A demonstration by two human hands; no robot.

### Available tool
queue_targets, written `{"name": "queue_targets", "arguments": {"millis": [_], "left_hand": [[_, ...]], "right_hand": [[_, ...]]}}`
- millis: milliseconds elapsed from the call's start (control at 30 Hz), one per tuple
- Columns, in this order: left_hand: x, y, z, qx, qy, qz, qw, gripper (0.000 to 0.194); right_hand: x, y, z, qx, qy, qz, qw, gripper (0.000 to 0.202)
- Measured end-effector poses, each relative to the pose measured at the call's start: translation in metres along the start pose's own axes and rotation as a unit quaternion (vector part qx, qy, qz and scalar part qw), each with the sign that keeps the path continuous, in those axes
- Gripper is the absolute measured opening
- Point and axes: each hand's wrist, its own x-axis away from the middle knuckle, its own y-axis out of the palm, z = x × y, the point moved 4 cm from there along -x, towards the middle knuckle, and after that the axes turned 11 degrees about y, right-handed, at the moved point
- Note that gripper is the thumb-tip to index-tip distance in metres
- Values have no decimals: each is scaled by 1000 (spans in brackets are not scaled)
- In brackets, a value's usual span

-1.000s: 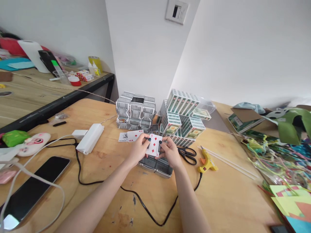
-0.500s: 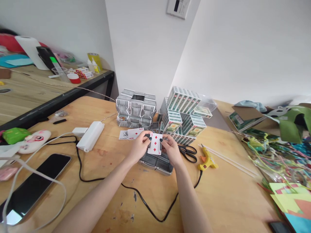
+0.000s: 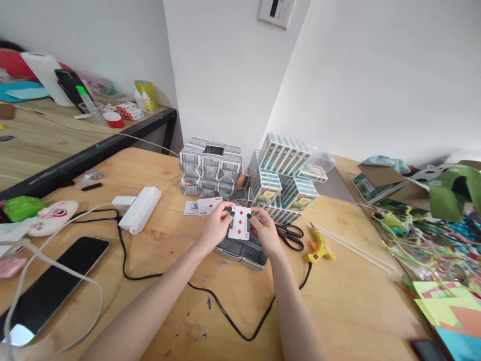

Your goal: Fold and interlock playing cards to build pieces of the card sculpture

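Note:
Between my left hand [image 3: 217, 224] and my right hand [image 3: 264, 230] is a three of diamonds playing card [image 3: 239, 223], face up, pinched at its two sides with the thumbs on top. It is held above a low grey structure of folded playing cards [image 3: 244, 251], which the hands and card partly hide. Behind stands a taller block built of grey-patterned cards [image 3: 212, 168]. Two loose cards [image 3: 205, 206], an ace of diamonds and what looks like a joker, lie face up left of my left hand.
Stacked card boxes [image 3: 283, 175] rise at the back right. Black-handled scissors [image 3: 290, 235] and a yellow glue gun [image 3: 319, 244] lie right of my hands; the black cord [image 3: 225, 313] loops in front. On the left are a white power strip [image 3: 142, 209] and a phone [image 3: 56, 286].
Both hands keep the card in nearly the same place above the low structure. The view has shifted very slightly; nothing else has visibly moved.

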Motion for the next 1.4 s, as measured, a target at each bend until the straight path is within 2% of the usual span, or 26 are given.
{"name": "queue_targets", "arguments": {"millis": [467,867,1267,1400], "left_hand": [[0,-1,0,-28,17,5,999,35],[0,-1,2,-31,23,10,999,40],[0,-1,0,1,17,24,1000,43],[0,-2,-2,19,0,44,999,33]], "right_hand": [[-3,-3,3,9,-18,4,1000,30],[-3,-2,2,-3,-14,5,1000,44],[0,-1,-2,-20,-32,-11,999,26],[0,-2,-3,-27,-32,-7,999,28]]}}
